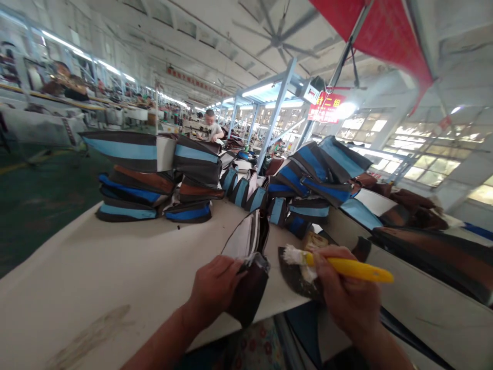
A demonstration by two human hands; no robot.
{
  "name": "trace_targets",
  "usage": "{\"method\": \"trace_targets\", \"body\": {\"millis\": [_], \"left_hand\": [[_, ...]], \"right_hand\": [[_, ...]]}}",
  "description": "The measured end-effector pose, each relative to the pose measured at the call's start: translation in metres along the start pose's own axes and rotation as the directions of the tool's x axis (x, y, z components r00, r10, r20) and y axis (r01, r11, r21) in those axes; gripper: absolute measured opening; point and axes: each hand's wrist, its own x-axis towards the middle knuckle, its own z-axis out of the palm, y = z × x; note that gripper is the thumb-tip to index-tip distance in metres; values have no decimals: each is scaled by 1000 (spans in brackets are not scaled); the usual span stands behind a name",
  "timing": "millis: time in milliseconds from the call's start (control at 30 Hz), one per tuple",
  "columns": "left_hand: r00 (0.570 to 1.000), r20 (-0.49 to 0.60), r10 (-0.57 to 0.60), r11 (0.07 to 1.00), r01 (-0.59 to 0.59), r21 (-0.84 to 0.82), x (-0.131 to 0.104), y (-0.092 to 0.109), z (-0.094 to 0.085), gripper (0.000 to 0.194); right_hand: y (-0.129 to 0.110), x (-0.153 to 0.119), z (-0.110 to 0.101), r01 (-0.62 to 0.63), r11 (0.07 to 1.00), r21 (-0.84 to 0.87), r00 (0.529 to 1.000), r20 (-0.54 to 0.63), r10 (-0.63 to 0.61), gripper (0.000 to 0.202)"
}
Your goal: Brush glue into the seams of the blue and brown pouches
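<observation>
Over the head feed, with twelve straight ahead of the wearer, I have the pale table (162, 262) spread widest. Striped pieces are piled at eleven (119, 148) and one o'clock (308, 164), likely stacked to save room. Near twelve, my left hand (215, 282) pinches a dark folded piece (252, 295), probably to steady its edge. A white-smeared dark pad (292, 280) lies at one, presumably for easy reach. Just above it, my right hand (346, 293) pinches the yellow brush (358, 268) close to its bristles, seemingly for control; I can't tell whether they touch the pad.
</observation>
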Motion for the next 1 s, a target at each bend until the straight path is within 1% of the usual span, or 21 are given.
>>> {"method": "trace_targets", "body": {"millis": [33,67,100,133,167,200,233,267,300,333,400,433,467,500,567,667,733,800,900,933,1000], "left_hand": [[998,4,-62,998,62,-9,-6,-14,-8,18],[990,-11,-143,990,143,-7,-13,-26,-16,17],[969,-45,-244,970,245,7,-22,-35,-24,18],[927,-100,-361,931,365,22,-32,-42,-30,22],[861,-166,-480,871,491,29,-43,-45,-34,28],[777,-224,-588,794,607,21,-55,-44,-37,34],[698,-264,-666,723,691,3,-66,-40,-39,36],[653,-276,-705,683,730,-18,-77,-33,-39,33],[659,-260,-706,688,725,-32,-86,-25,-38,29],[706,-245,-664,735,678,-37,-93,-16,-36,28],[833,-212,-511,854,520,-17,-97,1,-29,34],[871,-203,-449,889,459,4,-95,6,-25,43],[885,-201,-419,901,433,29,-91,10,-21,52],[885,-210,-416,899,435,55,-85,12,-18,58],[874,-219,-434,884,460,84,-69,11,-12,53],[890,-195,-413,899,432,69,-46,5,-9,43],[899,-147,-412,909,417,2,-33,1,-13,39],[900,-52,-433,897,425,-118,-21,1,-23,37],[884,135,-447,820,465,-334,-7,8,-40,34],[876,177,-448,784,481,-393,-4,12,-46,35],[857,216,-468,719,511,-471,-1,19,-53,37]], "right_hand": [[-1,-3,0,-109,990,89,993,-42,113,12],[-2,-7,2,-186,964,188,978,-62,200,16],[-3,-11,5,-225,932,285,964,-72,255,18],[-4,-16,9,-245,895,372,953,-74,292,20],[-5,-20,14,-265,855,445,942,-70,328,20],[-7,-24,20,-294,810,507,927,-56,371,20],[-9,-27,26,-333,756,564,907,-27,420,19],[-11,-28,31,-378,691,616,881,12,472,20],[-15,-29,36,-420,618,665,853,55,520,21],[-18,-30,41,-450,543,709,825,97,557,22],[-27,-29,48,-482,409,775,781,168,602,22],[-31,-29,51,-489,359,795,766,196,612,21],[-34,-30,53,-496,322,807,758,221,614,19],[-37,-31,55,-500,299,813,758,243,605,18],[-40,-34,57,-502,296,813,777,273,568,16],[-38,-36,58,-492,352,796,811,273,517,15],[-36,-31,58,-485,381,787,817,253,519,15],[-36,-22,57,-470,389,793,825,237,514,16],[-38,-7,56,-443,399,803,843,221,491,16],[-40,-3,56,-438,411,799,849,217,482,15],[-44,4,57,-437,446,782,861,219,459,15]]}}
